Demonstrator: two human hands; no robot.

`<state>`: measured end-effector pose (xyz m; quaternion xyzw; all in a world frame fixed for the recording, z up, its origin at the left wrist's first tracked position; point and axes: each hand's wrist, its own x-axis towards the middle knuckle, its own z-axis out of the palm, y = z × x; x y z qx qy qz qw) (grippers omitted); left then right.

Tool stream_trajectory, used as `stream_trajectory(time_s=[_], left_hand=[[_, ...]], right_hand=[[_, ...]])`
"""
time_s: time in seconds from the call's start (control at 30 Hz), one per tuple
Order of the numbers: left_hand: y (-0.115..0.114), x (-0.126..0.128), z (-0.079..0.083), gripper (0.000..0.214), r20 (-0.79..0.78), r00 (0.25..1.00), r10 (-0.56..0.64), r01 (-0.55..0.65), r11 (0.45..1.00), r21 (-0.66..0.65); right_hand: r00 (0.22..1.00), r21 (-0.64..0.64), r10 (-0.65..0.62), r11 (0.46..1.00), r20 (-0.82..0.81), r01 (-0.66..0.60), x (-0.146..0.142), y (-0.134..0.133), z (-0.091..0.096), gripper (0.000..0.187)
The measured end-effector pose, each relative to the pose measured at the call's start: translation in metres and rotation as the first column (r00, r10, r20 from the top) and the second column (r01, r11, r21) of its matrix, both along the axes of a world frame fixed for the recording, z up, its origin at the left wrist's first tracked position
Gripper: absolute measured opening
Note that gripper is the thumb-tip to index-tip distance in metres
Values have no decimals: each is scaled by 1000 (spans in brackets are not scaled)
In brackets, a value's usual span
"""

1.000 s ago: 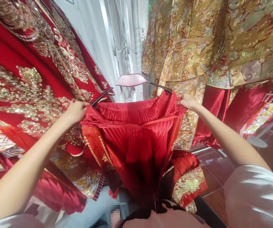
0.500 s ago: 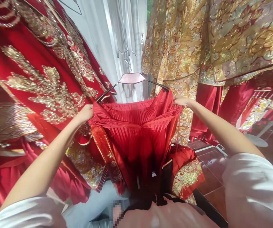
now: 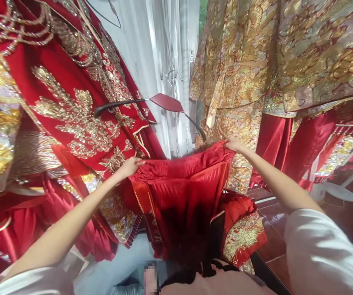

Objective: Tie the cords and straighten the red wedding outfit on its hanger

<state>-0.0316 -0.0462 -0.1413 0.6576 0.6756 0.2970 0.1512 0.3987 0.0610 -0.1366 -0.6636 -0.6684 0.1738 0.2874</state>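
Note:
A red pleated skirt [image 3: 179, 192] is stretched between my two hands, its waistband running across from one to the other. My left hand [image 3: 130, 167] is closed on the left end of the waistband. At the right end, my right hand [image 3: 233, 145] pinches the same band. Just above and behind it hangs a black clothes hanger [image 3: 167, 102] with a dark red centre piece, apart from the skirt. The lower part of the skirt falls into shadow by my lap.
Red garments with gold beading [image 3: 80, 119] hang at the left. Gold brocade garments [image 3: 244, 61] hang at the right. White curtains [image 3: 151, 41] are behind the hanger. A folded red and gold embroidered cloth [image 3: 244, 233] lies right of my lap, above a tiled floor [image 3: 274, 229].
The skirt's waistband has come off the hanger's arms and sits lower. The hanger has tilted and swung free. My left hand moved right and down; my right hand dropped slightly.

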Motion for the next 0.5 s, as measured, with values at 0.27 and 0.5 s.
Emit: stream_trajectory(time_s=[0.27,0.5], left_hand=[[-14,4,11,30,158,987,-18,27,998,-60],[-17,11,61,28,438,891,119,-19,974,-226]], right_hand=[[976,-110,116,984,-183,-138,14,6,-14,10],[649,-237,128,864,-750,-444,-8,34,17,9]])
